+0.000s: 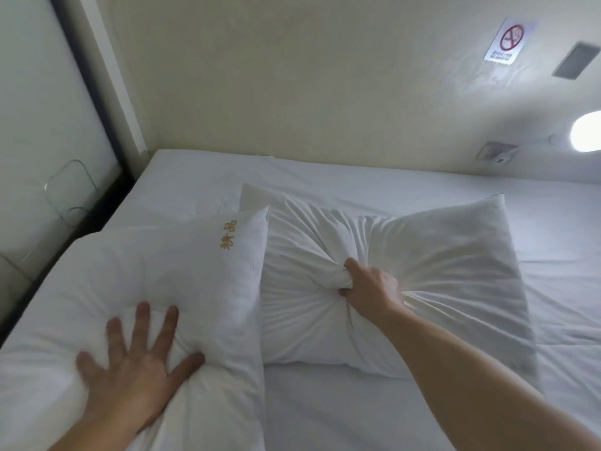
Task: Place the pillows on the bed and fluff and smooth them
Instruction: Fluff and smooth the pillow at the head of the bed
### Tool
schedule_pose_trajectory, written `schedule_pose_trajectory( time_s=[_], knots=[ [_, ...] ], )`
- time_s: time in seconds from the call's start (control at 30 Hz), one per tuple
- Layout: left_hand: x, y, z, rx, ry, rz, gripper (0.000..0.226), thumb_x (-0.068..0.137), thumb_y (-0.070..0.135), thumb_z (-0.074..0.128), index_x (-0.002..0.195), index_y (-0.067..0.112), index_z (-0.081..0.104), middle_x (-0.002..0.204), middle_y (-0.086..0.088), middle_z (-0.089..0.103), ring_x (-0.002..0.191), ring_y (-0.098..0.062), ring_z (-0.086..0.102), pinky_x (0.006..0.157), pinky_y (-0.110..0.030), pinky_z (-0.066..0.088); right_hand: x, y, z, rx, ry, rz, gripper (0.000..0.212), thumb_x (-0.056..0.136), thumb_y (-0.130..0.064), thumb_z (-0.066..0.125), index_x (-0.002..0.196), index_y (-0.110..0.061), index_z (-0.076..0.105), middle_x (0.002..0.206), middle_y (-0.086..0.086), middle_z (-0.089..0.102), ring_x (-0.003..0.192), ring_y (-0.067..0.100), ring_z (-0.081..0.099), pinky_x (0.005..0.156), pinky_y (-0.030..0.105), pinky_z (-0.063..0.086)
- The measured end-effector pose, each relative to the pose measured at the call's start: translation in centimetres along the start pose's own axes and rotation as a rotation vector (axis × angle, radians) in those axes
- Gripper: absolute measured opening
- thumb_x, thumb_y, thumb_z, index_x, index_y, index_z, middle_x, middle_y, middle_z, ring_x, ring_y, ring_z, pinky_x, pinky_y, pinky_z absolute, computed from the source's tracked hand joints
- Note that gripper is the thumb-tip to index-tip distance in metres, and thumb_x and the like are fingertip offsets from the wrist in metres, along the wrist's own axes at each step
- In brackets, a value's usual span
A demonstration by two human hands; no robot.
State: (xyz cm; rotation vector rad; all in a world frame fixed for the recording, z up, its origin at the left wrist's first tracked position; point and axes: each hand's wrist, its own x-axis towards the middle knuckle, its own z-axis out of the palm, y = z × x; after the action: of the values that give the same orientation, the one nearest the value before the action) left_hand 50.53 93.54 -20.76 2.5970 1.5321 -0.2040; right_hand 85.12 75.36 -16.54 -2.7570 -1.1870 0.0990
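Note:
Two white pillows lie side by side on the white bed point(406, 415). The left pillow point(182, 275) carries gold embroidered characters near its far right corner and overlaps the edge of the right one. My left hand point(136, 359) presses flat into its near part, fingers spread and sunk into the filling. The right pillow point(455, 255) is bunched into radiating folds around its middle. My right hand point(367, 284) is closed in a fist on that gathered fabric.
A cream wall point(292, 76) runs along the far side of the bed, with a no-smoking sign point(507, 40), a grey plate point(577, 61), a socket point(496, 153) and a lit round lamp point(587, 131). A frosted glass panel with a dark frame point(87, 89) borders the left side.

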Motion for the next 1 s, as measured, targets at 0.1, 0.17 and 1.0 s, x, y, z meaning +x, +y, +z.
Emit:
schedule_pose_trajectory(
  time_s=[0.1,0.17,1.0],
  knots=[
    [-1.6,0.1,-1.4,-0.016,-0.095,-0.034,0.087,0.06,0.09,-0.002,0.135,0.053,-0.026,0.159,0.007,-0.018,0.143,-0.032,-0.007,0.103,-0.067,0.012,-1.3,1.1,-5.6,-0.045,0.027,-0.019,0.032,0.079,-0.039,0.064,0.102,-0.034,0.041,0.089,0.011,0.067,0.077,0.033,0.064,0.059,0.032,0.04],
    [-3.2,0.3,-2.6,-0.006,-0.136,-0.037,0.082,0.068,0.086,0.002,0.139,0.051,-0.021,0.159,0.007,-0.018,0.143,-0.033,-0.007,0.103,-0.069,0.012,-2.4,3.0,-9.7,-0.062,0.054,0.024,0.033,0.078,-0.041,0.064,0.104,-0.035,0.045,0.093,0.013,0.067,0.084,0.033,0.066,0.061,0.032,0.04],
    [-2.7,-8.7,-4.6,-0.212,-0.007,-0.173,0.108,0.05,0.1,0.004,0.141,0.045,-0.021,0.158,-0.012,-0.02,0.142,-0.039,-0.015,0.105,-0.072,0.001,-10.8,-25.2,-1.7,0.464,-0.317,0.136,0.106,0.063,-0.084,0.047,0.145,-0.04,-0.002,0.152,0.011,0.015,0.132,0.044,0.029,0.103,0.054,0.034]
  ],
)
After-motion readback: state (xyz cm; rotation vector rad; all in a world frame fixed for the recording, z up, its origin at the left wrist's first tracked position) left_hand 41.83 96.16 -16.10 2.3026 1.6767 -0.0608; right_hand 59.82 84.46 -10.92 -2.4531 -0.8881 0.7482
